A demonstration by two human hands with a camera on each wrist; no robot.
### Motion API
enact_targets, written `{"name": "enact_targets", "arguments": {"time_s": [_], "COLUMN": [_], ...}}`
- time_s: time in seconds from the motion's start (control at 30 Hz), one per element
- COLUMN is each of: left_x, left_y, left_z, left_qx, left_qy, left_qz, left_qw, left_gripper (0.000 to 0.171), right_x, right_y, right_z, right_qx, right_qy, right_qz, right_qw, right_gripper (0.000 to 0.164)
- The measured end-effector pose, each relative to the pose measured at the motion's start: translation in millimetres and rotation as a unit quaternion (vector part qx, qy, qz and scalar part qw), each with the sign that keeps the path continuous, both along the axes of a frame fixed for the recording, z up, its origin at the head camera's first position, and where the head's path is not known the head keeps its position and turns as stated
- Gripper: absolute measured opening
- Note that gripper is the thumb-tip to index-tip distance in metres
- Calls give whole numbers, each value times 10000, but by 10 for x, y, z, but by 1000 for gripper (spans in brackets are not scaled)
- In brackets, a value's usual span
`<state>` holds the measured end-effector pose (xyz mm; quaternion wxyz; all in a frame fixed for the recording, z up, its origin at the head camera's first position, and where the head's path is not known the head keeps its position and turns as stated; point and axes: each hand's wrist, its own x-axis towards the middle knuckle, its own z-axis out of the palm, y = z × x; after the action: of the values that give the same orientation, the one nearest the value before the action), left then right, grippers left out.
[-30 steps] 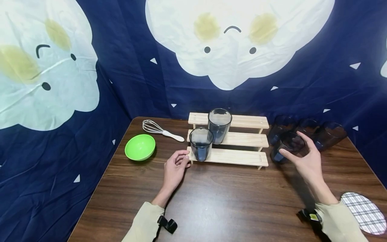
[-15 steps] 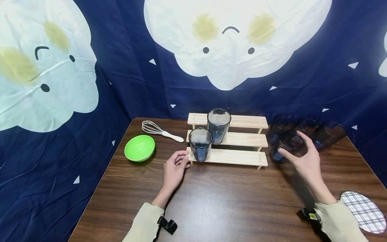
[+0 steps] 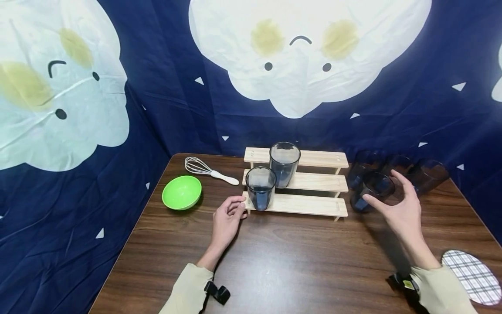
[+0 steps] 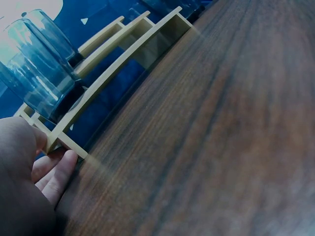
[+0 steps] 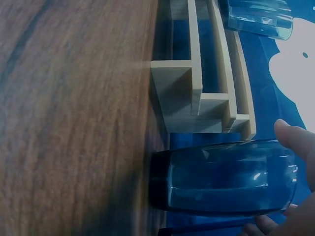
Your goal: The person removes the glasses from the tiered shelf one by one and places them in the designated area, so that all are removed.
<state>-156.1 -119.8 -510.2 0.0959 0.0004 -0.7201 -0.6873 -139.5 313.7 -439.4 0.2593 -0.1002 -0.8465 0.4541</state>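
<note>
My left hand (image 3: pixel 228 218) grips the left end of the lowest tier of a pale wooden step shelf (image 3: pixel 306 204). In the left wrist view, its fingertips (image 4: pixel 66 164) lie by the shelf's leg. A smoky blue glass (image 3: pixel 260 187) stands upright at the left of the lowest tier, and a second glass (image 3: pixel 284 165) stands behind it on the middle tier. Over at the right, my right hand (image 3: pixel 404 213) is around another upright glass (image 5: pixel 226 179) on the table, thumb and fingers spread to either side near its rim.
Three more dark glasses (image 3: pixel 429 174) stand behind the right hand against the blue cloth backdrop (image 3: pixel 164 104). A green bowl (image 3: pixel 182 192) and a white whisk (image 3: pixel 219 175) lie at the left. A checked oval mat (image 3: pixel 472 277) is at the right edge of the wooden table (image 3: pixel 298 261).
The right hand's fingers have spread a little wider and shifted slightly right relative to the glass, which stays in place. The left hand and the shelf have not moved.
</note>
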Motion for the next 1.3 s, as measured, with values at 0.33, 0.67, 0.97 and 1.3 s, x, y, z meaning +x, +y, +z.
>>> {"name": "enact_targets", "arguments": {"time_s": [0.33, 0.67, 0.97, 1.3], "left_x": [0, 7, 13, 4], "left_y": [-1, -4, 8, 7], "left_z": [-23, -22, -1, -4], "left_qx": [6, 13, 30, 48], "left_qy": [-21, -17, -14, -24], "left_qz": [20, 3, 21, 40], "left_qw": [10000, 10000, 10000, 10000], "left_gripper": [16, 16, 16, 16], "right_x": [65, 54, -1, -12], "right_y": [-110, -312, -513, -858], "right_z": [146, 273, 354, 440], "right_qx": [322, 245, -19, -423], "right_qy": [759, 1233, 1628, 1661], "right_qz": [32, 567, 1092, 1711], "right_qw": [9966, 9904, 9806, 9702], "right_gripper": [90, 81, 75, 74]}}
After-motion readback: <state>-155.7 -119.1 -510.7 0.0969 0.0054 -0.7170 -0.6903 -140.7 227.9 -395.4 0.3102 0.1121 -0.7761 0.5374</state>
